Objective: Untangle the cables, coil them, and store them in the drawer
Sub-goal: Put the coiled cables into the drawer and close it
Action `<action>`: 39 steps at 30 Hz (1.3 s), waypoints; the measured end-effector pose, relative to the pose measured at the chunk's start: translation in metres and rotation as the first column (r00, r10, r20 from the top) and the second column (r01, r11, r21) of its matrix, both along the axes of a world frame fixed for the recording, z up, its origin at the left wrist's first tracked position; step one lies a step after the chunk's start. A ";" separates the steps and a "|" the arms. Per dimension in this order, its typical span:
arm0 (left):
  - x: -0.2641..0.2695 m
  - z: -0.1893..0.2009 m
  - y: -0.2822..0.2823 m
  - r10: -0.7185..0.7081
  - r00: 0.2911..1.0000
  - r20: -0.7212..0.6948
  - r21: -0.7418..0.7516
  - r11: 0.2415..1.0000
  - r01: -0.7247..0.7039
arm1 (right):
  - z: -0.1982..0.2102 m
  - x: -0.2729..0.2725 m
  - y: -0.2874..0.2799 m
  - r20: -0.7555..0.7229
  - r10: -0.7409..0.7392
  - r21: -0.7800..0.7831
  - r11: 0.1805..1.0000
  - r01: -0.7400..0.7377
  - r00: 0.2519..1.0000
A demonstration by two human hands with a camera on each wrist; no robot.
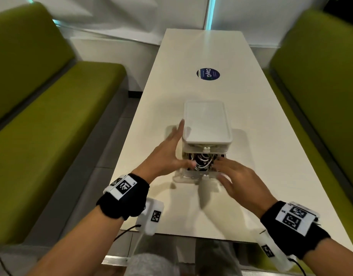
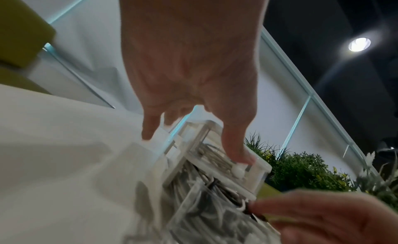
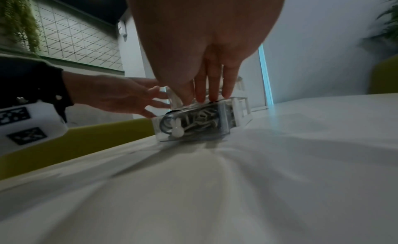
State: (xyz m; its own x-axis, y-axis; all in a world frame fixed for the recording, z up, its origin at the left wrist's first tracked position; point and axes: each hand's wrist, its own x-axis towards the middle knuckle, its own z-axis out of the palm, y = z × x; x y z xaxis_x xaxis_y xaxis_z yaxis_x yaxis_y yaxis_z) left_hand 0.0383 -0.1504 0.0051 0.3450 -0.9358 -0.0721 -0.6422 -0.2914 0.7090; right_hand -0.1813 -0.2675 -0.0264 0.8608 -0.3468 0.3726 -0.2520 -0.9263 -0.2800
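Observation:
A small white drawer unit (image 1: 206, 122) stands on the white table (image 1: 201, 46). Its clear bottom drawer (image 1: 199, 174) is pulled out toward me and holds coiled black and white cables (image 1: 203, 162). My left hand (image 1: 177, 144) lies flat along the unit's left side, fingers straight, thumb at the drawer's left corner. My right hand (image 1: 223, 169) reaches over the drawer's right part, its straight fingers (image 3: 213, 87) pressing down on the cables (image 3: 198, 121) inside the drawer (image 3: 193, 128). In the left wrist view my left hand (image 2: 193, 68) touches the unit (image 2: 258, 167).
Green benches (image 1: 42, 126) flank the table on both sides. A round blue sticker (image 1: 208, 75) lies farther back on the tabletop. The table's near edge is just below my wrists. Potted plants (image 2: 301, 171) stand beyond the right bench.

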 end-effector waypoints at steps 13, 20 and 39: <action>-0.011 -0.022 0.002 0.024 0.989 -0.147 0.028 0.999 -0.021 | 0.001 -0.002 -0.001 0.201 -0.231 0.238 0.954 0.182 0.952; -0.013 -0.040 0.002 0.082 0.994 -0.073 -0.032 0.996 -0.084 | 0.009 0.017 -0.022 -0.078 -0.192 0.829 0.532 0.170 0.978; -0.041 -0.038 0.000 0.407 0.871 -0.274 -0.134 0.881 -0.454 | -0.007 0.033 0.007 0.045 -0.434 0.890 0.427 0.161 0.900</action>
